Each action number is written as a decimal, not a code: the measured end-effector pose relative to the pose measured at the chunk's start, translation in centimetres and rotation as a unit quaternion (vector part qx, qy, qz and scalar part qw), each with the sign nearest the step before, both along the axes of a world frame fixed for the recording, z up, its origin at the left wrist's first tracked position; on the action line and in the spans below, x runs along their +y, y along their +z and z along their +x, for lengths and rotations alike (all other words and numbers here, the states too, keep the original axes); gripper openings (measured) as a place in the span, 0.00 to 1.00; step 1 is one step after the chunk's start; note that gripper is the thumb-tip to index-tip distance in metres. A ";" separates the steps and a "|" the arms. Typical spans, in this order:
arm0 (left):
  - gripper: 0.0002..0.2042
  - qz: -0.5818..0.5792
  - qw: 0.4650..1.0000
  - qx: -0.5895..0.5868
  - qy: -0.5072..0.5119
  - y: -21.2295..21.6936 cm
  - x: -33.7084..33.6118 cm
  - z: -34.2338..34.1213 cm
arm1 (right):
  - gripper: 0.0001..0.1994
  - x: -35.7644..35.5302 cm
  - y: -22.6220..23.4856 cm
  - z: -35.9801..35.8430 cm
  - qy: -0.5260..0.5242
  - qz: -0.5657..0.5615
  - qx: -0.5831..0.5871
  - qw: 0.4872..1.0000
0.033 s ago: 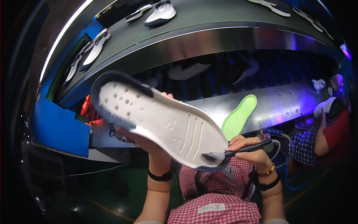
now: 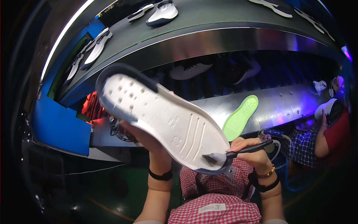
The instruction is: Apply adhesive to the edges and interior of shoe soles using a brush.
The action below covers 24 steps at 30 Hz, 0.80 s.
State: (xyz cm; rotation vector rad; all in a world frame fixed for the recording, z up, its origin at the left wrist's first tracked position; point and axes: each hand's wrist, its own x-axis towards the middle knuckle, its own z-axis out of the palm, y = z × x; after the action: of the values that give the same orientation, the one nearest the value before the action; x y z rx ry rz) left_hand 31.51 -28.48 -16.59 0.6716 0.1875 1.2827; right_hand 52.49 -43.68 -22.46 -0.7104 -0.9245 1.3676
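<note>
A white shoe sole [image 2: 160,112] with a dark blue rim is held up in front of me, its hollow inner face turned toward me. Holes dot one end and raised ribs cross the other. My left hand [image 2: 141,137] grips the sole from underneath along its near edge, mostly hidden behind it. Between the fingers of my right hand [image 2: 250,150] is a black-handled brush [image 2: 246,150]. Its flat bristles [image 2: 213,158] rest on the ribbed end, close to the dark rim. Just past this hand, a lime-green insole-shaped piece [image 2: 240,117] lies on the metal bench.
A dark conveyor belt [image 2: 209,14] beyond carries several soles, among them a white one [image 2: 163,14]. Shoes [image 2: 191,71] sit on a shadowed lower level. The metal bench [image 2: 278,102] runs across. At right, another person's hand [image 2: 324,118] holds a white shoe. A blue panel [image 2: 61,127] stands left.
The sole has shifted slightly to the right, its holed end rising a little. Both hands keep their hold, and the brush tip stays near the same end.
</note>
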 end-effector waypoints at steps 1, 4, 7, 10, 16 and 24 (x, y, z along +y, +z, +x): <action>0.47 0.016 0.978 0.176 0.111 -1.5 0.6 -0.8 | 0.10 -0.3 -0.2 -0.3 -0.002 0.017 0.021 1.000; 0.49 0.028 0.999 0.028 0.027 -4.0 -3.0 1.0 | 0.11 -0.9 0.1 -2.9 -0.043 -0.052 0.141 0.988; 0.50 0.052 0.994 0.093 0.034 -5.6 -5.9 3.2 | 0.12 -0.8 0.0 -4.4 -0.052 -0.129 0.185 0.973; 0.51 -0.057 0.994 0.015 -0.092 -6.9 -6.4 2.5 | 0.11 -1.4 0.7 -5.0 -0.047 -0.125 0.134 0.982; 0.51 -0.027 0.992 0.046 -0.118 -8.8 -4.4 1.5 | 0.12 -0.7 1.8 -4.3 0.005 -0.012 -0.165 0.986; 0.51 -0.057 0.983 0.036 -0.170 -7.5 -4.4 1.4 | 0.11 0.3 2.4 -3.3 0.056 0.132 -0.215 0.966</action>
State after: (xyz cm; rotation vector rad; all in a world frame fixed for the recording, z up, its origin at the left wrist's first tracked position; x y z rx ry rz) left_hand 32.87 -32.89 -24.08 0.6224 0.1948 0.9135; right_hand 49.14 -43.38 -20.07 -0.7718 -1.4817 1.1753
